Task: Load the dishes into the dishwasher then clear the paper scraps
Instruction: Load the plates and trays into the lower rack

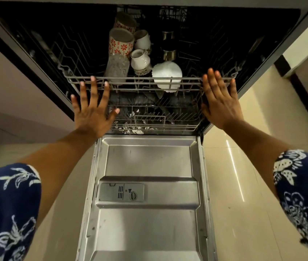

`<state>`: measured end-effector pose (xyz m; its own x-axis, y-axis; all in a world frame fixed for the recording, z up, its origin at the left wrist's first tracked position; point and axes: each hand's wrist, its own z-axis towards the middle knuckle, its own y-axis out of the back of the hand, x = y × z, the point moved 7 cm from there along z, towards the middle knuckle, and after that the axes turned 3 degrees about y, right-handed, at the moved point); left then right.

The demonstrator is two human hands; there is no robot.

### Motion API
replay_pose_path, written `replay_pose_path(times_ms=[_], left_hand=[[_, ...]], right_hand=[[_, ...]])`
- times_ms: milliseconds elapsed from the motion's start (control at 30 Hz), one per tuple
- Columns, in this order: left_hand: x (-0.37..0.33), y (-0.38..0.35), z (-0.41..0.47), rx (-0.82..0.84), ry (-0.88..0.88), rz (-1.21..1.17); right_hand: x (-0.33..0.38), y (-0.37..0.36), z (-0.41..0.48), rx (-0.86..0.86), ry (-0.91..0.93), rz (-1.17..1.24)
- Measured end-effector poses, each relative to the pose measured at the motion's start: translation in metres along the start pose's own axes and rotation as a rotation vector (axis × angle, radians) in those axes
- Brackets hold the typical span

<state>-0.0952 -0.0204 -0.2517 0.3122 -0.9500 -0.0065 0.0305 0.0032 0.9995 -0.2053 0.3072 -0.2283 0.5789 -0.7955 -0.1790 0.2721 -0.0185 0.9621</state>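
1. Glossy cream floor tiles run down both sides of the open stainless-steel dishwasher door, which lies flat below me, its long axis running away from me toward the dark tub.
2. I see the grey wire upper rack nearly level with the tub opening, its front rail running left to right.
3. My left hand is spread flat, fingers fanned, fingertips at the rail's left part.
4. My right hand is flat with fingers close together, against the rail's right end.
5. On the rack, two red-flowered white mugs stand in a line running back into the tub, a clear cut-glass tumbler in front of them.
6. Just right sit two white teacups, a white scalloped bowl at the rail, and dark metal cups behind.
7. White paper scraps lie at the front edge of the lower wire rack.
8. Bare floor flanks the door on either side.
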Motion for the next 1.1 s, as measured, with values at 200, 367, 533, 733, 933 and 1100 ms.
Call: replay_pose_path(times_ms=[200, 367, 533, 733, 933, 1100], left_hand=[[-0.005, -0.013, -0.005, -0.003, 0.025, -0.083], [-0.011, -0.088, -0.018, 0.282, 0.064, -0.056], [-0.023, -0.162, -0.007, 0.396, 0.029, -0.046], [-0.022, -0.217, 0.023, 0.392, 0.071, -0.045], [-0.022, -0.227, 0.023, 0.258, 0.058, -0.025], [-0.018, -0.221, -0.008, 0.353, 0.047, -0.07]], right_hand=[[0.022, -0.023, -0.019, 0.056, -0.086, 0.065], [0.07, -0.111, -0.045, 0.433, -0.053, 0.183], [0.095, -0.191, -0.036, 0.598, -0.173, 0.296], [0.111, -0.238, -0.002, 0.603, -0.195, 0.275], [0.114, -0.242, -0.005, 0.477, -0.22, 0.257], [0.121, -0.224, -0.03, 0.47, -0.215, 0.292]])
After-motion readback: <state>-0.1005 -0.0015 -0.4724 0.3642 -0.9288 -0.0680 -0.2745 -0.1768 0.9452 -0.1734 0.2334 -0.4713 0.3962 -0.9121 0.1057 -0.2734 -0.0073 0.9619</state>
